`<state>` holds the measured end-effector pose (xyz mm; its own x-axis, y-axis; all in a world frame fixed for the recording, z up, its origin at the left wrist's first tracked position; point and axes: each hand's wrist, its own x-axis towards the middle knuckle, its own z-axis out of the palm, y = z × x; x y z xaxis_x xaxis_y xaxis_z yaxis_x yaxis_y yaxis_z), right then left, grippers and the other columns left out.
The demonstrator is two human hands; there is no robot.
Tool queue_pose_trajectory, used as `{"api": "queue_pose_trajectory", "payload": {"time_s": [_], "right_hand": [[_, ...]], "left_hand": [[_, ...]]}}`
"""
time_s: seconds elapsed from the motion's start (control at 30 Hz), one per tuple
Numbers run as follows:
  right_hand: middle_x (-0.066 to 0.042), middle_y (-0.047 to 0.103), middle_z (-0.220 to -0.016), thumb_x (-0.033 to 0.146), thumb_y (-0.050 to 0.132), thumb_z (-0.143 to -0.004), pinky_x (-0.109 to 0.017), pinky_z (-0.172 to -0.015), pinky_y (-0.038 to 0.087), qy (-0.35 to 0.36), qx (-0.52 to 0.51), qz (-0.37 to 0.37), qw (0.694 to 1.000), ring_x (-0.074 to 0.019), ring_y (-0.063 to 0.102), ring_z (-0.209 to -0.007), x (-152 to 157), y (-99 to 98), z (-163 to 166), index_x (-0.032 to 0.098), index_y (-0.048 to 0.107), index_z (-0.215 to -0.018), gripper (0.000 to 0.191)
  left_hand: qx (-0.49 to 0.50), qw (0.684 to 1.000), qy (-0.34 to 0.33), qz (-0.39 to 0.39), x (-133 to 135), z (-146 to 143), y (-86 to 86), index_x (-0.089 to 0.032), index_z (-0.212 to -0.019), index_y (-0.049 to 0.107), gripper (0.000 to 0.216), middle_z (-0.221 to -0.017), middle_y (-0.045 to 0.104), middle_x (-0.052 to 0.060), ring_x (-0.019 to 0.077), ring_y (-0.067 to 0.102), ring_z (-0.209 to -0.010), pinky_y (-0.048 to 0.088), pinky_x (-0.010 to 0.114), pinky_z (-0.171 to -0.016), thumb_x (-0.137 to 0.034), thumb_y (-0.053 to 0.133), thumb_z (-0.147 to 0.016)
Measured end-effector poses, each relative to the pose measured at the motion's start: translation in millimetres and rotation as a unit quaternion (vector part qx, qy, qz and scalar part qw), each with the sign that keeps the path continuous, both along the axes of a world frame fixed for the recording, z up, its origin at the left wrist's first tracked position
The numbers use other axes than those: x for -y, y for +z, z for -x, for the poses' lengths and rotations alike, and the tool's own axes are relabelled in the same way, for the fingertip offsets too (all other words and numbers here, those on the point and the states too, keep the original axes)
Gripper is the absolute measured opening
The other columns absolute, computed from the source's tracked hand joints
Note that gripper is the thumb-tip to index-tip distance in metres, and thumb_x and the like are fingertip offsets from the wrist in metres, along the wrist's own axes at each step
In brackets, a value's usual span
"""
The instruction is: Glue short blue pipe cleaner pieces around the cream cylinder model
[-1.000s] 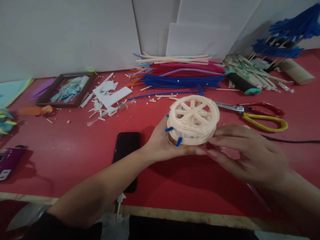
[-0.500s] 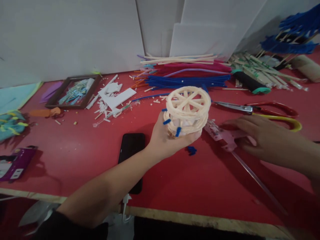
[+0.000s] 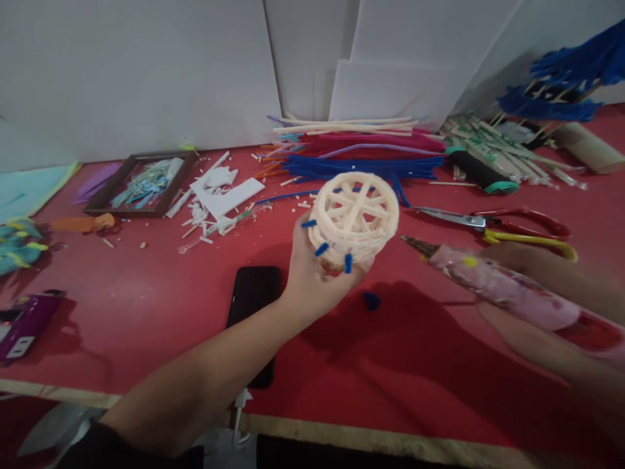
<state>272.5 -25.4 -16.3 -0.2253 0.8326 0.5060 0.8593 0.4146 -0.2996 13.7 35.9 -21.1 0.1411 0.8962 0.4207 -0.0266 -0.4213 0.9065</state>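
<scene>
A cream wheel-like piece [image 3: 360, 210] is held in the left hand [image 3: 315, 277], above the red table [image 3: 146, 339]. The left grip is closed around the lower side of the piece, with the fingers partly hidden behind it. The spoked face is turned upward, and three short blue stubs [image 3: 321, 249] are seen projecting from the side nearest the left wrist.

A pink glue gun [image 3: 517, 294] is grasped in the right hand [image 3: 551, 266]. The right grip is wrapped about its body, fingers on the far side and a digit along the near side; whether the trigger is pressed cannot be told. The nozzle [image 3: 420, 245] is directed toward the piece and is held just to its right, apart from it.

Below the left grip and slightly to its right, a small blue scrap [image 3: 372, 301] is noted on the table. A black phone [image 3: 254, 293] is found left of the left grip, partly covered by the forearm. Scissors [image 3: 476, 222] with red and yellow handles are laid beyond the right grip. Bundled coloured stems [image 3: 361, 167] are placed beyond the left grip, and white offcuts [image 3: 219, 192] are scattered farther to its left.
</scene>
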Motion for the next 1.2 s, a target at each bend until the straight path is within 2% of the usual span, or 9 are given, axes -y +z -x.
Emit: {"api": "queue_pose_trajectory", "payload": {"time_s": [0.07,0.13,0.23,0.33,0.63,0.83,0.97,1.07,1.2], "right_hand": [[-0.002,0.068,-0.077,0.035,0.053,-0.091,-0.034,-0.059,0.049,0.041,-0.027,-0.025,0.998,-0.021,0.065,-0.062,-0.4,5.9,12.9,0.029,0.056,-0.096,0.008],[-0.002,0.069,-0.08,0.03,0.049,-0.093,-0.033,-0.06,0.05,0.056,-0.049,-0.021,0.997,-0.0199,0.066,-0.066,1.4,13.3,23.5,0.028,0.056,-0.096,0.008],[-0.003,0.07,-0.086,0.029,0.048,-0.092,-0.034,-0.067,0.052,0.033,-0.06,0.009,0.998,-0.0208,0.069,-0.075,6.7,23.3,33.1,0.028,0.056,-0.095,0.008],[-0.003,0.069,-0.085,0.031,0.049,-0.091,-0.035,-0.068,0.051,0.01,-0.043,0.021,0.999,-0.0214,0.069,-0.075,10.5,27.9,36.3,0.028,0.056,-0.095,0.008],[-0.002,0.066,-0.079,0.033,0.045,-0.093,-0.032,-0.061,0.046,-0.001,-0.052,0.018,0.998,-0.0195,0.065,-0.068,10.8,26.8,38.3,0.029,0.052,-0.09,0.009],[0.001,0.067,-0.074,0.028,0.052,-0.088,-0.029,-0.057,0.044,-0.019,-0.033,0.03,0.999,-0.0161,0.062,-0.061,12.4,26.5,34.9,0.028,0.056,-0.087,0.003],[0.0,0.067,-0.074,0.032,0.05,-0.09,-0.031,-0.057,0.045,-0.019,-0.029,0.026,0.999,-0.0174,0.063,-0.061,9.9,20.9,28.8,0.028,0.057,-0.085,0.01],[0.001,0.065,-0.071,0.036,0.05,-0.089,-0.029,-0.052,0.042,0.0,-0.027,0.011,1.0,-0.016,0.061,-0.056,7.7,16.4,25.8,0.028,0.057,-0.084,0.011],[0.003,0.062,-0.069,0.034,0.047,-0.089,-0.029,-0.053,0.04,-0.015,-0.05,0.01,0.999,-0.0155,0.057,-0.055,9.2,21.4,31.9,0.027,0.053,-0.084,0.011]], "left_hand": [[-0.023,0.999,0.006,-0.027,-2.0,2.2,-4.7,-0.023,-0.13,0.038,0.076,-0.128,0.065,0.017,0.0296,0.07,-0.116,0.06,0.046,-0.096,-0.036,0.085,-0.071],[-0.049,0.997,0.019,-0.054,-3.2,4.0,-8.2,-0.022,-0.127,0.038,0.074,-0.128,0.064,0.017,0.0289,0.069,-0.116,0.06,0.045,-0.096,-0.034,0.085,-0.071],[-0.076,0.993,0.033,-0.081,-3.5,5.4,-10.9,-0.023,-0.125,0.038,0.07,-0.126,0.064,0.015,0.0272,0.069,-0.115,0.06,0.045,-0.096,-0.031,0.084,-0.073],[-0.073,0.993,0.034,-0.092,-3.3,5.2,-11.8,-0.024,-0.124,0.037,0.068,-0.125,0.064,0.013,0.0261,0.069,-0.112,0.061,0.046,-0.095,-0.03,0.082,-0.074],[-0.08,0.992,0.042,-0.087,-3.0,5.0,-16.0,-0.023,-0.125,0.036,0.069,-0.125,0.061,0.014,0.0263,0.068,-0.113,0.06,0.045,-0.095,-0.029,0.082,-0.074],[-0.079,0.992,0.039,-0.095,-4.2,5.4,-16.4,-0.024,-0.126,0.037,0.069,-0.123,0.062,0.013,0.0265,0.069,-0.111,0.061,0.045,-0.093,-0.032,0.081,-0.074],[-0.091,0.99,0.04,-0.102,-4.0,5.9,-15.5,-0.024,-0.126,0.037,0.067,-0.125,0.062,0.013,0.0271,0.068,-0.112,0.059,0.048,-0.095,-0.031,0.08,-0.075],[-0.098,0.989,0.046,-0.1,-3.4,5.7,-14.7,-0.024,-0.125,0.037,0.066,-0.127,0.062,0.013,0.0281,0.068,-0.114,0.059,0.05,-0.095,-0.03,0.08,-0.075],[-0.088,0.991,0.048,-0.09,-2.8,4.6,-12.9,-0.024,-0.121,0.038,0.065,-0.125,0.063,0.014,0.0279,0.069,-0.113,0.06,0.048,-0.095,-0.028,0.081,-0.073]]}}
